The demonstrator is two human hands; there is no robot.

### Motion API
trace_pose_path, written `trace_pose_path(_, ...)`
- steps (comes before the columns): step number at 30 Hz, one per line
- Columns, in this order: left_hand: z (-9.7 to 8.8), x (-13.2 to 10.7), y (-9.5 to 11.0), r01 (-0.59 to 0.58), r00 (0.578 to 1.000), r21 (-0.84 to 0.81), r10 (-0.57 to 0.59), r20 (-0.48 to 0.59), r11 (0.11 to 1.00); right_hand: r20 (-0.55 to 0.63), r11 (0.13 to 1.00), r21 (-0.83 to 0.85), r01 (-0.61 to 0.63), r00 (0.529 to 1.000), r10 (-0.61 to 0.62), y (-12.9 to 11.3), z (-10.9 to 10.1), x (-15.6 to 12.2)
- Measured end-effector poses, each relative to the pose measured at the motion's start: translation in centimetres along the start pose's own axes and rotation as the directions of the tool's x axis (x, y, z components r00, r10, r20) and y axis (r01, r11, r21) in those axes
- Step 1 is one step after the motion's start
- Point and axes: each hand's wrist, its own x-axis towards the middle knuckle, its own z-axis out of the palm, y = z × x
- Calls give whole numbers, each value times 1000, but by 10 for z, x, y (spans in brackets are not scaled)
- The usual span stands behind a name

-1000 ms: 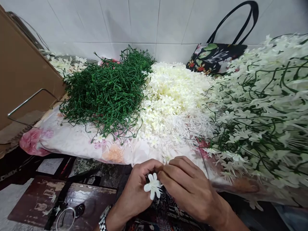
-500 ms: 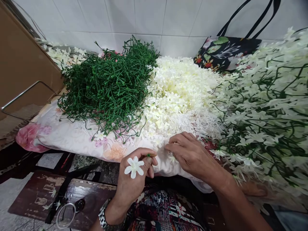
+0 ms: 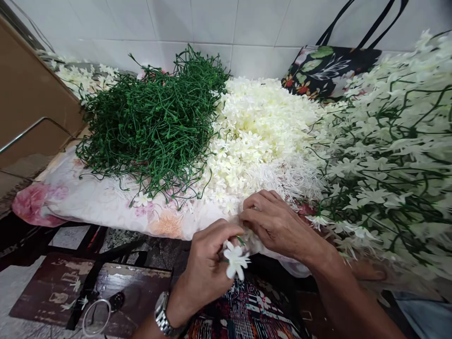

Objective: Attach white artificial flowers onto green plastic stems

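My left hand point(image 3: 205, 268) is closed around a green plastic stem that bears a white artificial flower point(image 3: 236, 260); the bloom pokes out below the thumb side. A bit of green stem tip shows by its index finger. Close to its right, my right hand point(image 3: 278, 226) has curled, pinched fingers, and what they hold, if anything, is hidden. Beyond the hands lie a heap of loose white blossoms point(image 3: 257, 122), a bunch of thin white filaments point(image 3: 291, 176) and a tangled pile of green stems point(image 3: 151, 122).
Assembled white flowers on green stems point(image 3: 391, 179) are heaped at the right. A floral bag point(image 3: 328, 70) leans on the tiled wall point(image 3: 197, 21). A cardboard box point(image 3: 31, 89) stands at left, above a brown board point(image 3: 116, 287). Flowered cloth point(image 3: 106, 197) covers the work surface.
My left hand has turned and moved right, closer to my right hand, carrying the flower from above the back of the hand to below the thumb. My right hand has barely moved.
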Motion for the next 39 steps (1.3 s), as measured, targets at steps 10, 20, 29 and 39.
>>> trace_pose_path(10, 24, 4, -5, -254, 966, 578, 176, 188, 776, -199, 993, 116, -20, 979, 43, 2, 8, -3)
trace_pose_path(20, 15, 8, -9, -44, 998, 83, 47, -41, 996, -480, 974, 226, -25, 867, 133, 0, -5, -4)
trace_pose_path(29, 9, 13, 1, 319, 802, -797, -595, -61, 513, -414, 883, 468, -21, 878, 240, -47, -14, -8)
trace_pose_path(39, 14, 0, -9, 310, 842, -835, -540, 18, 456, -446, 889, 457, -29, 857, 258, -61, -10, 1)
